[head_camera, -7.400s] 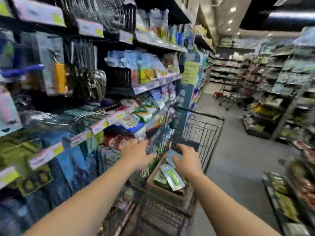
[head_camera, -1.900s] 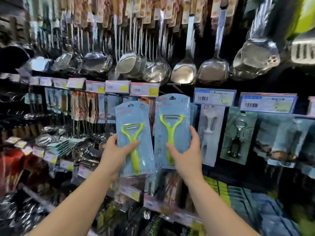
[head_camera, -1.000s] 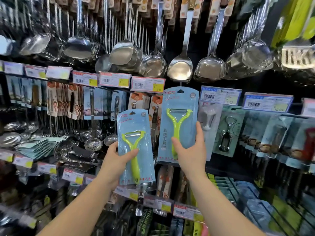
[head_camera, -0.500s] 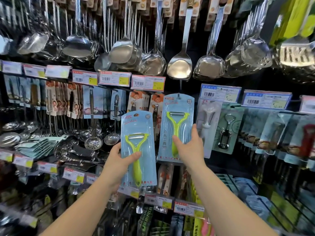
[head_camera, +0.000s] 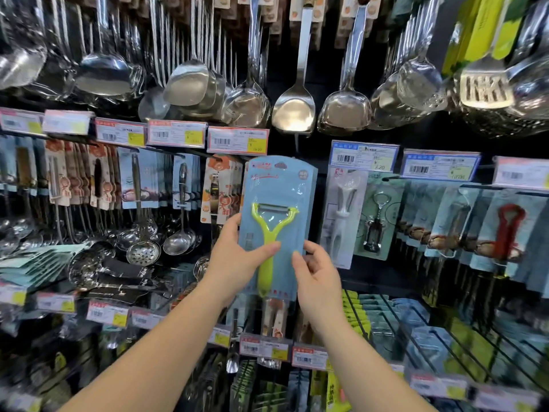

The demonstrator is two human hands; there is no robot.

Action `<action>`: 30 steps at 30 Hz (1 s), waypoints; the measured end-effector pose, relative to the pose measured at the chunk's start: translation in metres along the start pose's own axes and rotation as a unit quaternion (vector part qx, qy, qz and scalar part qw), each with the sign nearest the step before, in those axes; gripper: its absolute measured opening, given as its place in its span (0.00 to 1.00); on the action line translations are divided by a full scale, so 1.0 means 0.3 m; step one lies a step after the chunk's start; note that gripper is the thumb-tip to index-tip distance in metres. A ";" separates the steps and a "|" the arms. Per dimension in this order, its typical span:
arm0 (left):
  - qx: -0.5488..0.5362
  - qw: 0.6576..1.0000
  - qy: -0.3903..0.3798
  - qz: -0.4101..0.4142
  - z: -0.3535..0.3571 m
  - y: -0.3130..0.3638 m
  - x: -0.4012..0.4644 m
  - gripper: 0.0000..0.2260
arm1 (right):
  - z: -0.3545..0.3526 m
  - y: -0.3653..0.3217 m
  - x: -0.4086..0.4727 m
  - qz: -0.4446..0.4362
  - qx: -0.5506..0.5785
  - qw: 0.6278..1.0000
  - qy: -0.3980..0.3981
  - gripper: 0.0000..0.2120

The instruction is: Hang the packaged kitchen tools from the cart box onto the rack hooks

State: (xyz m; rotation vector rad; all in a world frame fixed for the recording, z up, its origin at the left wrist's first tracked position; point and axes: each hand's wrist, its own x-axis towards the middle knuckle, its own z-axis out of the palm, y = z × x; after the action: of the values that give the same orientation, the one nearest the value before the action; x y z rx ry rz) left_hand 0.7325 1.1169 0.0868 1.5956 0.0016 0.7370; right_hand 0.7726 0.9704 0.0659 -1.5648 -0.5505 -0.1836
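Note:
A light-blue card pack with a lime-green Y peeler (head_camera: pixel 276 185) is held upright against the rack, its top just under the price-label rail. My left hand (head_camera: pixel 234 257) grips its lower left side, thumb across the green handle. My right hand (head_camera: pixel 318 275) pinches the lower right edge, thumb in front and fingers behind. A second identical pack (head_camera: pixel 312 185) hangs right behind it, only its right edge showing. The hook itself is hidden by the packs. The cart and its box are out of view.
Steel spatulas and ladles (head_camera: pixel 294 108) hang in a row above. Price labels (head_camera: pixel 237 141) line the rail. Packaged peelers (head_camera: pixel 219 194) hang on the left, white tools and corkscrews (head_camera: pixel 375 221) on the right. Lower hooks carry more packs (head_camera: pixel 368 319).
The pack in my right hand now hangs at the rack. My left hand has brought its pack up and right, in front of that one, and my right hand has dropped to its lower edge.

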 end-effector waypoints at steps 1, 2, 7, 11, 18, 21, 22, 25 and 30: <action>0.001 1.000 -0.004 0.007 0.015 0.016 0.009 0.29 | -0.010 -0.012 0.011 -0.004 -0.006 1.000 0.009 0.09; 0.005 1.000 -0.005 0.010 0.027 0.033 0.017 0.27 | -0.018 -0.022 0.022 -0.007 -0.007 1.000 0.016 0.10; 0.019 0.999 -0.026 0.005 0.067 0.053 0.058 0.19 | -0.038 -0.045 0.046 -0.004 -0.010 0.999 0.042 0.08; 0.020 0.998 -0.040 -0.038 0.080 0.042 0.079 0.15 | -0.042 -0.035 0.066 -0.002 -0.017 0.998 0.061 0.06; 0.216 0.970 0.040 -0.105 0.108 -0.006 0.061 0.49 | -0.053 0.039 0.128 0.018 -0.134 0.984 0.113 0.25; 0.281 0.954 0.106 -0.022 0.155 -0.093 -0.012 0.38 | -0.085 0.113 0.087 0.043 -0.171 0.977 0.118 0.22; 0.291 0.951 0.108 0.006 0.180 -0.118 -0.033 0.34 | -0.108 0.140 0.068 0.053 -0.184 0.974 0.120 0.21; 0.350 0.935 0.051 0.040 0.290 -0.172 -0.076 0.28 | -0.218 0.200 0.018 0.078 -0.227 0.962 0.127 0.20; 0.445 0.885 -0.123 0.055 0.562 -0.151 -0.153 0.28 | -0.526 0.219 -0.063 0.088 -0.327 0.933 0.121 0.23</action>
State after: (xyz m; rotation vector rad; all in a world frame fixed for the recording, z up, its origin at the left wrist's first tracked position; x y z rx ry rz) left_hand 0.7911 0.9561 0.0295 2.5857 0.0761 0.6431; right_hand 0.8196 0.8139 0.0122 -2.1888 -0.1452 -0.4506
